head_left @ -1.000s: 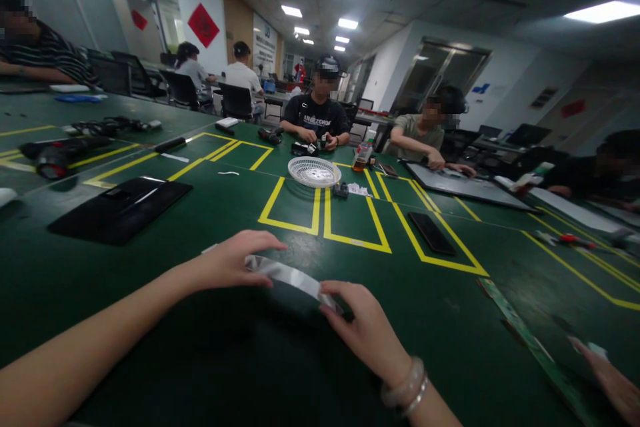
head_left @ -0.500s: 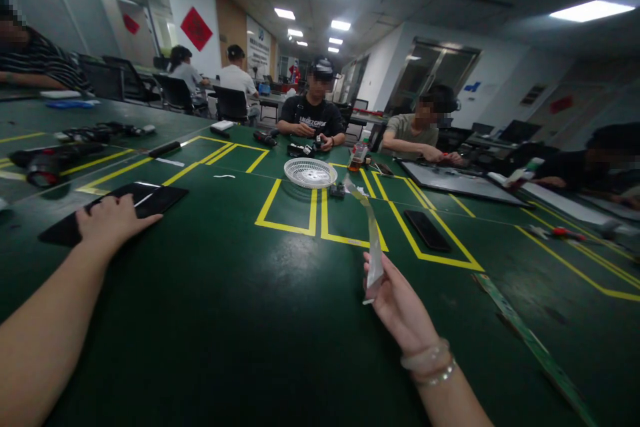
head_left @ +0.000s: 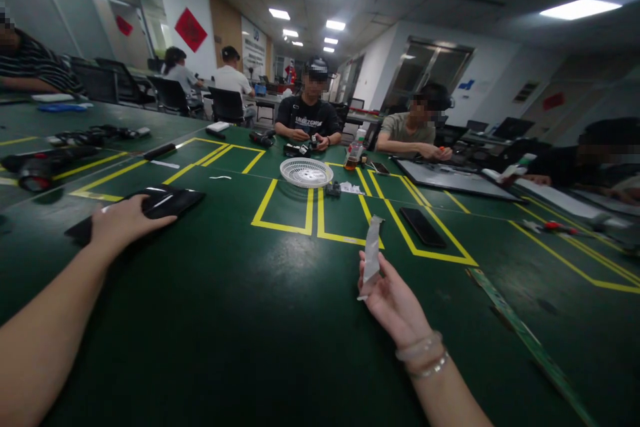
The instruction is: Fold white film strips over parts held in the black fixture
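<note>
My left hand (head_left: pixel 119 225) grips a glossy black flat panel (head_left: pixel 173 199) from above, with the thumb stretched along its near side. Part of the panel is hidden under the hand. My right hand (head_left: pixel 393 300), palm turned up, pinches a thin whitish strip (head_left: pixel 371 250) that looks like film or tape. The strip stands up from the fingers and its top end is bent over. Several fingers of this hand are hidden behind the strip.
A white plastic basket (head_left: pixel 306 173) stands mid-table, with a black phone (head_left: pixel 423 227) to its right. A green board strip (head_left: pixel 530 340) lies at right. Power tools (head_left: pixel 37 170) lie at left. Co-workers (head_left: pixel 309 113) sit across the green table (head_left: pixel 240 333).
My left hand and the black panel have shifted right, and the panel is now grasped. The long strip in my right hand has folded down and looks shorter.
</note>
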{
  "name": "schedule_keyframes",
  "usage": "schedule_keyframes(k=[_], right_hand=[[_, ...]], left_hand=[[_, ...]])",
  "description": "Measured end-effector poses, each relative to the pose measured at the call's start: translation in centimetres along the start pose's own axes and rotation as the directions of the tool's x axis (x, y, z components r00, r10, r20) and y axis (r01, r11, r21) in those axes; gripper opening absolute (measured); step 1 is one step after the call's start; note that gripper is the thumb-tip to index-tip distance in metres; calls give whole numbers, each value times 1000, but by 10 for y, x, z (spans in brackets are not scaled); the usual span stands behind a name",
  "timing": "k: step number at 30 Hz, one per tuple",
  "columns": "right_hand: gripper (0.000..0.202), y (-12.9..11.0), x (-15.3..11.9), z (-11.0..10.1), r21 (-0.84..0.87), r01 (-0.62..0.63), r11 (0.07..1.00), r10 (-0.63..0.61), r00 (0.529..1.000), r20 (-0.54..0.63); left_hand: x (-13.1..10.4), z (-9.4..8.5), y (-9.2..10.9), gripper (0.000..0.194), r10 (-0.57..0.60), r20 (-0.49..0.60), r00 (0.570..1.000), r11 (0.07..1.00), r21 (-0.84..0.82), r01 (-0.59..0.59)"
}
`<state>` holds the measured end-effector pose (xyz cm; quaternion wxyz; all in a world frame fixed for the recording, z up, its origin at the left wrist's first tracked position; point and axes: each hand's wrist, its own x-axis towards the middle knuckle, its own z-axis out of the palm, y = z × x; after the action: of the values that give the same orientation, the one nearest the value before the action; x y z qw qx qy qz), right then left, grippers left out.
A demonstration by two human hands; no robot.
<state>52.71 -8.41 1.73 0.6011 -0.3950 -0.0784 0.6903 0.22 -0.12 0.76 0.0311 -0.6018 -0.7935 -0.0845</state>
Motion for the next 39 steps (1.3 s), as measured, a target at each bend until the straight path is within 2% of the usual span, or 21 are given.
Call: schedule_keyframes(k=[3, 6, 9, 12, 14, 16, 20, 24, 27, 28, 30, 31, 33, 35, 36, 37, 39], right_hand=[[14, -1, 3, -4, -34, 24, 999, -23, 999, 28], [18, -1, 5, -8, -84, 61, 995, -55, 996, 77], [21, -1, 7, -9, -104, 74, 992, -63, 992, 106], [20, -2, 5, -6, -78, 62, 995, -56, 995, 79], [21, -1, 4, -3, -80, 70, 994, -64, 995, 74], [22, -1, 2, -1, -103, 97, 990, -89, 992, 86], [32, 4, -4, 2, -219, 229, 948, -203, 970, 134], [47, 11, -12, 3, -434, 329, 839, -261, 942, 210], [48, 15, -14, 3, -580, 443, 684, -301, 895, 328], [46, 15, -14, 3, -629, 497, 597, -310, 867, 391], [40, 16, -16, 4, -714, 613, 339, -267, 790, 552], [36, 16, -17, 5, -727, 662, 181, -204, 749, 631], [32, 18, -22, 6, -676, 728, -115, -22, 678, 734], [34, 20, -27, 6, -581, 751, -313, 138, 641, 755], [35, 21, -29, 6, -537, 753, -380, 188, 632, 752], [35, 22, -30, 6, -500, 750, -434, 217, 625, 750], [34, 24, -33, 6, -443, 740, -506, 230, 611, 758]], left_hand=[[-8, -5, 44, 80, 244, -74, 967, 964, -94, -250], [-29, -7, 96, 74, 464, -87, 881, 866, -163, -472], [-66, -7, 143, 78, 672, -88, 735, 691, -281, -666], [-103, -8, 175, 85, 815, -74, 574, 505, -395, -767], [-121, -9, 187, 87, 867, -67, 493, 422, -428, -800], [-131, -8, 194, 90, 892, -70, 447, 375, -438, -817], [-137, -2, 198, 92, 908, -79, 411, 335, -451, -827], [-139, 9, 200, 90, 918, -71, 390, 318, -458, -830], [-139, 13, 200, 91, 925, -87, 371, 307, -405, -861], [-140, 14, 200, 93, 926, -112, 361, 298, -373, -879], [-141, 13, 198, 86, 921, -216, 325, 256, -295, -921], [-142, 12, 196, 76, 912, -289, 290, 223, -245, -944], [-143, 8, 192, 48, 882, -432, 188, 149, -122, -981], [-145, 6, 189, 28, 864, -495, 96, 103, -13, -995], [-146, 5, 189, 23, 873, -482, 81, 99, 12, -995], [-147, 5, 189, 20, 889, -449, 86, 102, 12, -995], [-147, 8, 192, 18, 928, -352, 122, 114, -44, -993]])
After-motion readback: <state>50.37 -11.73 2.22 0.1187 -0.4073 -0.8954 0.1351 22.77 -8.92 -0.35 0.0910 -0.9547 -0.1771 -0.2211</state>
